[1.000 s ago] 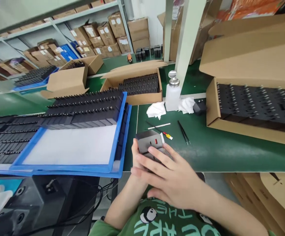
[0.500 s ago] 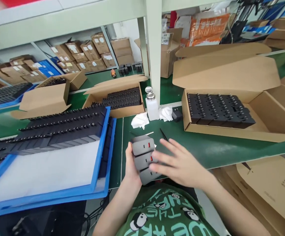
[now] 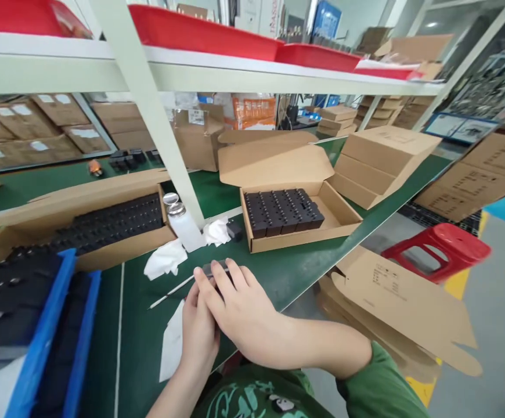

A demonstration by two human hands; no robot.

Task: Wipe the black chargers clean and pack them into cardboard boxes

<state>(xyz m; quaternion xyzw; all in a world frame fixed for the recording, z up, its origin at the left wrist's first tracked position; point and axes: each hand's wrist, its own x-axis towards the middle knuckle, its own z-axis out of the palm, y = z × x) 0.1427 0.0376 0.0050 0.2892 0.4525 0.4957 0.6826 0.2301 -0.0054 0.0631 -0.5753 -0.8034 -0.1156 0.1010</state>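
My left hand (image 3: 200,328) is wrapped around dark grey chargers (image 3: 214,269). Only a sliver of their far end shows past my fingers. Across the top lies my right hand (image 3: 246,313), its fingers curved over the same chargers and touching my left fingers. A thin white stick (image 3: 165,298) rests on the green table just left of the hands. A white sheet of paper (image 3: 172,345) lies partly beneath my left hand. Behind them is an open cardboard box (image 3: 298,238) with rows of black chargers (image 3: 278,212), prongs upward.
A clear bottle (image 3: 187,226) stands by the shelf post, between crumpled white tissues (image 3: 165,259). Blue trays (image 3: 46,342) of chargers are at left, beside another open box (image 3: 126,247). Closed cartons (image 3: 378,159) stand on the right; a red stool (image 3: 457,247) is beyond the table edge.
My view has turned to the right. The right hand, spread and blurred beside the three chargers before, now lies over them. The chargers have tilted so their port faces no longer show.
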